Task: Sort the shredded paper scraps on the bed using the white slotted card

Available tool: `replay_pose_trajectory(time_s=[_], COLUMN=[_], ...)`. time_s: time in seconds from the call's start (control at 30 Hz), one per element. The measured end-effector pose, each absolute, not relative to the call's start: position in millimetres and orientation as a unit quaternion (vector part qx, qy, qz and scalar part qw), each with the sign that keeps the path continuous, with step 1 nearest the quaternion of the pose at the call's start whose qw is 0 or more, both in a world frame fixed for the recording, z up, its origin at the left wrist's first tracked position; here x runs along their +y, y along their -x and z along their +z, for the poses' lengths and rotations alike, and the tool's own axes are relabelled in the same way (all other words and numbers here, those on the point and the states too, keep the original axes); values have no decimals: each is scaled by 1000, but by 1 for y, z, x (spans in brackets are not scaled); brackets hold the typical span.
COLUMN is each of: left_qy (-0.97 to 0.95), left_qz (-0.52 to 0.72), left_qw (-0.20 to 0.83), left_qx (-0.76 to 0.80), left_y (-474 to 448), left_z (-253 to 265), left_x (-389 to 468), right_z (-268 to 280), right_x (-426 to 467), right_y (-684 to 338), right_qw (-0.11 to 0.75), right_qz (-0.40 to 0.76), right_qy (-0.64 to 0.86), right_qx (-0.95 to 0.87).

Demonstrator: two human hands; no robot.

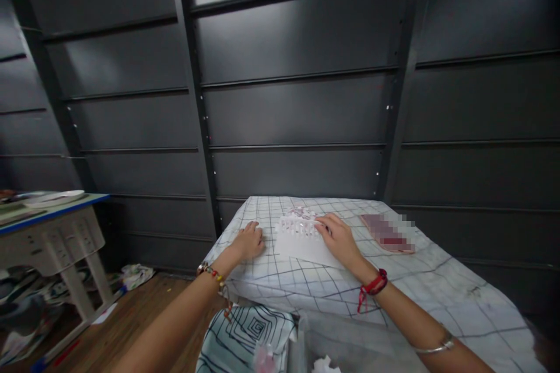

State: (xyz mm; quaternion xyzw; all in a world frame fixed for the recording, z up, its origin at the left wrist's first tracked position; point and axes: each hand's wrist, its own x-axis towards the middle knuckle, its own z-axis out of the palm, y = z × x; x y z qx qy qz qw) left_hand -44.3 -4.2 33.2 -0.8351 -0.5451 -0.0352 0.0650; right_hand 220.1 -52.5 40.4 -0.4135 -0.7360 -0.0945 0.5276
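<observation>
Head: checked cloth (420,274), dark panels (297,113)

Left hand (250,241) flat and palm down, right hand (336,235) (angled inward) in a pinch.

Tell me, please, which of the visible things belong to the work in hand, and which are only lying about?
In the work, as I judge:
white slitted sheet
right hand, touching the sheet
left hand, resting on the checked cloth
possibly the bin with white scraps

Apparently just lying about:
pixelated flat thing
white plate on the side table
crumpled bundle on the floor
</observation>
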Motion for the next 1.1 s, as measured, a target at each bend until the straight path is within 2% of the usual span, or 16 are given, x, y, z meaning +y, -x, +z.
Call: replay_pose_trajectory(time_s=[0.13, 0.33, 0.43, 0.57, 0.67, 1.1], left_qy=[828, 803, 805, 807, 805, 800], left_qz=[-68, 15, 22, -32, -70, -89], left_qw=[5, -89, -84, -70, -44, 12], left_qx=[-557, -588, -588, -586, -588, -593], left_y=[40, 36, 30, 17, 9, 3], left_z=[14, 11, 20, 24, 18, 4], left_x=[5, 9, 10, 15, 18, 12], right_z=[41, 48, 50, 44, 35, 5], right_x=[-46, -37, -27, -14, -8, -5], right_y=[-242, -286, -301, -312, -314, -319], right_qw=[542, 585, 607, 618, 613, 584], right_qz=[-115, -132, -131, -122, -115, -100], right_qy=[442, 475, 484, 487, 484, 486], right_qx=[-705, -644, -617, -605, -614, -642])
